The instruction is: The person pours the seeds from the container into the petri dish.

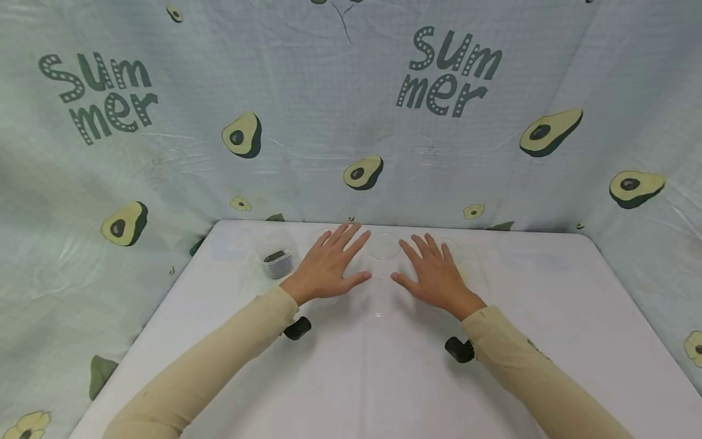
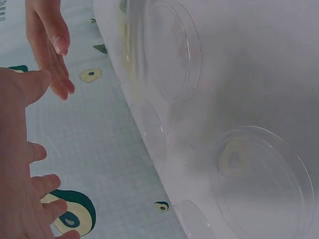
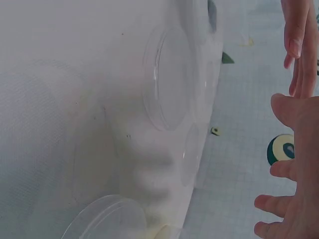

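My left hand hovers palm-down over the back middle of the table, its fingers spread and holding nothing. Beside it, a short gap to the right, my right hand has the same spread and also holds nothing. A clear round dish lies flat between and just behind the fingertips. In the left wrist view, two larger clear dishes, a near one and a far one, lie on the white surface below the hand. The right wrist view shows a similar dish and another one partly cut off.
Left of my left hand stands a small clear container with dark contents. The white table ends at the back against a hanging sheet printed with avocados. Dark wrist cameras, a left one and a right one, hang under the sleeves.
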The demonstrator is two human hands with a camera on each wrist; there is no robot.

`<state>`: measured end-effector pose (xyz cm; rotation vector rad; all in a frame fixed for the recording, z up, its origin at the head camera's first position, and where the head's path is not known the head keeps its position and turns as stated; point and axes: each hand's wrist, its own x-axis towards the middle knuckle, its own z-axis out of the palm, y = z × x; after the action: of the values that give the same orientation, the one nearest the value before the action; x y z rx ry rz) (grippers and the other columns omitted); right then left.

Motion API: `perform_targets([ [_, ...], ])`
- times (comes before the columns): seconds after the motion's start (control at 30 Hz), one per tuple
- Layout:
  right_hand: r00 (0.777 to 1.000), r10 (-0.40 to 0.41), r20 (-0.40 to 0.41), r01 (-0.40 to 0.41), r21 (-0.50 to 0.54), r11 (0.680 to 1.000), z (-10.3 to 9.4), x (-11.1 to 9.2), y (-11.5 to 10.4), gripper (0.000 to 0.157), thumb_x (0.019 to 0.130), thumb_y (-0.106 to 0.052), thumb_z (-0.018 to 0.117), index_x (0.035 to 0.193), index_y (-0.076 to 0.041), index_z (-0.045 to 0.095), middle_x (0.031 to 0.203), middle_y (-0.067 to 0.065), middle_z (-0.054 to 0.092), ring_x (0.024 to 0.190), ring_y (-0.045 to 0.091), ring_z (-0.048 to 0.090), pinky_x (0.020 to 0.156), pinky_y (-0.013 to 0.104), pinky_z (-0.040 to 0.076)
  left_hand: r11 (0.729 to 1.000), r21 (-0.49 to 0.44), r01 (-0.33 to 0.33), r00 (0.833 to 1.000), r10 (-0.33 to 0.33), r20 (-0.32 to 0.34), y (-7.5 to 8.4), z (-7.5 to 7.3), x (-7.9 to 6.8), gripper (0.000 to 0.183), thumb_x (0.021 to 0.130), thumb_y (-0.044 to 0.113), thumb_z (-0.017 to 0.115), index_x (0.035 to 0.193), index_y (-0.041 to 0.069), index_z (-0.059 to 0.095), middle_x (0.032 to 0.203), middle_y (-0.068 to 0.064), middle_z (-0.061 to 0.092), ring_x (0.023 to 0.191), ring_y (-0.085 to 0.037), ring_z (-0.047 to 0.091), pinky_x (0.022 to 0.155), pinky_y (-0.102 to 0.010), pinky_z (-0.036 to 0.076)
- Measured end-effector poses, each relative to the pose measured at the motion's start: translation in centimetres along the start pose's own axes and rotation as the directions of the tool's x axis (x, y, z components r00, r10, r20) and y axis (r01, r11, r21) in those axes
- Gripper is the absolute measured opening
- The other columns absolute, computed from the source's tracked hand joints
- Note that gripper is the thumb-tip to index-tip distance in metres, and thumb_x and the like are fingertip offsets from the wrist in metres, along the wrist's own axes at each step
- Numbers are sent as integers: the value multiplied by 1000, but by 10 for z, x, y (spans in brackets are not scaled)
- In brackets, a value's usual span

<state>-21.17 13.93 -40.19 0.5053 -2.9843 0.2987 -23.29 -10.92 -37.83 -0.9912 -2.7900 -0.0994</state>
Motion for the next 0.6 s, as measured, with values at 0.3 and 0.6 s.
perform_targets([
  [0.3, 1000, 23, 21, -24, 29, 999, 0, 1, 6, 77, 92, -55, 54, 152, -13, 32, 157, 19, 29, 147, 43, 17, 116, 64, 13, 1000, 5, 15, 1000, -15, 7, -3, -1, -1, 79, 93, 61, 47, 156, 21, 19, 163, -5, 17, 150, -30, 20, 119, -54, 22],
  [0.6, 999, 40, 13, -40, 24, 999, -2, 3, 10, 77, 92, -56, 54, 151, -12, 33, 157, 19, 29, 147, 43, 17, 116, 65, 14, 999, 23, 40, 999, -40, -8, -10, -3, -6, 79, 93, 60, 47, 155, 19, 23, 161, -9, 24, 148, -31, 24, 117, -54, 24],
])
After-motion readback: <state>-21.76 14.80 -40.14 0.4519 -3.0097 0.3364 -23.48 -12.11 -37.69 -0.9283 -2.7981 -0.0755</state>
